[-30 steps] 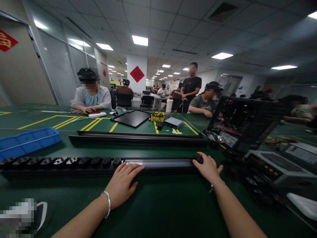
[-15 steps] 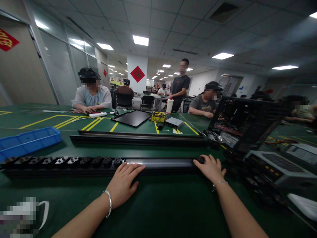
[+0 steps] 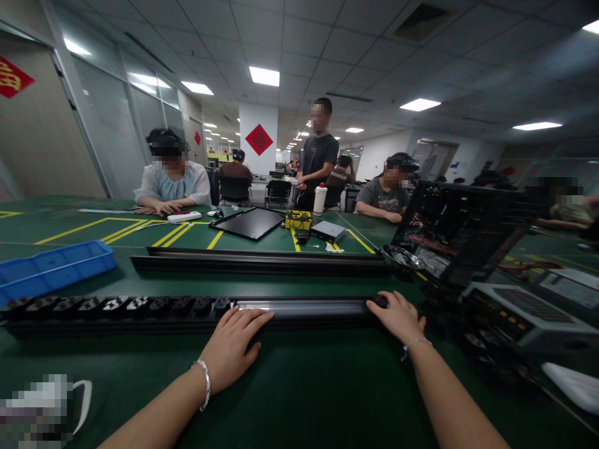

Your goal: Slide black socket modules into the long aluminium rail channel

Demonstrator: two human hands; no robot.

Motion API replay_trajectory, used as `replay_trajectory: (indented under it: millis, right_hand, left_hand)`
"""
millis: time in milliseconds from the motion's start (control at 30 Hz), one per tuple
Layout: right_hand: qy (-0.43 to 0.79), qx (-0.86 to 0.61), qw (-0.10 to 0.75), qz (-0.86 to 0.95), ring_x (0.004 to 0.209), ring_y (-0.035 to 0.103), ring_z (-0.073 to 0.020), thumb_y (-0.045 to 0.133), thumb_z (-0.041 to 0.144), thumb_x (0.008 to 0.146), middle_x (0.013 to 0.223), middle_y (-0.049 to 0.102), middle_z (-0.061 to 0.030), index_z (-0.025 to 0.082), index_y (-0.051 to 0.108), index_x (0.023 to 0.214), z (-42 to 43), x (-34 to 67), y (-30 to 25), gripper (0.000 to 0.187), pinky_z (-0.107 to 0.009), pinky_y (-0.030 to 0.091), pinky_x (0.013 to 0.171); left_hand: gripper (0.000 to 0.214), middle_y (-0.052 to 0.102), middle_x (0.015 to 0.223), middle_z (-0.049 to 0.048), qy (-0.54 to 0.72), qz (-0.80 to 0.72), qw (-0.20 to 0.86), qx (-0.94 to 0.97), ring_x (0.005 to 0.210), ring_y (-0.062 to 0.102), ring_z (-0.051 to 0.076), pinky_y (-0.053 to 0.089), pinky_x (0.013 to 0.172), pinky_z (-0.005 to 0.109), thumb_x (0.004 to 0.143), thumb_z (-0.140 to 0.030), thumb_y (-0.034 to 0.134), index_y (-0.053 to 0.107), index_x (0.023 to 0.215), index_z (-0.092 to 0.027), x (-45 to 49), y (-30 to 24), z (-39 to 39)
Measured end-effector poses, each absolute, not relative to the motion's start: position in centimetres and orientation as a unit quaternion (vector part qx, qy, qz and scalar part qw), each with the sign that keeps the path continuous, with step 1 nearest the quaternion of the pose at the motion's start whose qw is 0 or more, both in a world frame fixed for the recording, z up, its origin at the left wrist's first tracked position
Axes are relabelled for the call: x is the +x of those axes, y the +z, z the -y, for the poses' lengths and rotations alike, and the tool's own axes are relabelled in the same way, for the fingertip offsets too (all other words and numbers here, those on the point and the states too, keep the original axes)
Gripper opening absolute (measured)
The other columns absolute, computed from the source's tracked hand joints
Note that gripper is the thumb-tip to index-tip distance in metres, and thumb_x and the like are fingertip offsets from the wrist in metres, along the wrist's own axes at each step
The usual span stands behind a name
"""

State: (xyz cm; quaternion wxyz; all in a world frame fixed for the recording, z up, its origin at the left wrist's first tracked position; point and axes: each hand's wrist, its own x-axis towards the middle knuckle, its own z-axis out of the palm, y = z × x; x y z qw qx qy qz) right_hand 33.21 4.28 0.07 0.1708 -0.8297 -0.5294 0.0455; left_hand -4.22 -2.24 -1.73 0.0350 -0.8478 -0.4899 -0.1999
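A long black rail lies across the green table in front of me. Several black socket-like modules sit in a row along its left half, two with paler tops. The right half shows a smooth channel. My left hand rests on the rail just right of the last module, fingers stretched out flat. At the rail's right end, my right hand has thumb and forefinger around a small black part, whose kind is mostly hidden by the fingers.
Behind lies another black rail. A blue bin is at left; an open computer case, a metal bowl and a power supply unit crowd the right. Across the table are a black panel, a bottle and seated people.
Both hands keep their places on the rail. The standing person in the background has moved to the left, uncovering another person seated behind.
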Motion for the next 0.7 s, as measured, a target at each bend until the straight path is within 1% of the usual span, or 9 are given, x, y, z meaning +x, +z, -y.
replay_trajectory:
  millis: [167,433,567,700]
  right_hand:
    - [0.045,-0.832,0.172,0.525,0.125,0.03,-0.0351,0.04,0.064,0.071,0.14,0.034,-0.006,0.032,0.052,0.116,-4.25,33.29,0.18,0.057,-0.062,0.021,0.097]
    - [0.029,-0.825,0.198,0.529,0.121,0.036,-0.0336,0.042,0.06,0.07,0.132,0.044,-0.0047,0.03,0.051,0.116,-4.3,33.63,0.11,0.055,-0.057,0.027,0.095]
    - [0.03,-0.827,0.196,0.527,0.12,0.038,-0.033,0.042,0.058,0.07,0.131,0.046,-0.003,0.03,0.051,0.116,-4.36,33.8,0.18,0.054,-0.055,0.028,0.096]
    - [0.024,-0.826,0.2,0.526,0.117,0.041,-0.0329,0.042,0.057,0.07,0.129,0.048,-0.0037,0.029,0.053,0.115,-4.43,34.0,0.24,0.053,-0.053,0.033,0.093]
  left_hand:
    - [0.061,0.05,0.128,-0.0005,-0.193,0.492,0.029,-0.849,0.117,0.045,0.02,0.023,0.105,0.048,0.076,-0.016,0.049,0.033,0.132,-0.035,-4.23,-1.7,2.18]
    - [0.062,0.05,0.128,-0.0004,-0.197,0.49,0.028,-0.849,0.117,0.045,0.02,0.023,0.105,0.047,0.076,-0.015,0.049,0.033,0.132,-0.035,-4.27,-1.8,2.22]
    - [0.062,0.05,0.128,-0.0006,-0.197,0.491,0.025,-0.848,0.117,0.045,0.02,0.022,0.105,0.048,0.076,-0.016,0.049,0.033,0.132,-0.035,-4.28,-1.82,2.21]
    - [0.062,0.051,0.127,-0.0008,-0.201,0.488,0.028,-0.849,0.117,0.045,0.02,0.022,0.106,0.047,0.076,-0.015,0.049,0.033,0.132,-0.035,-4.28,-1.84,2.2]
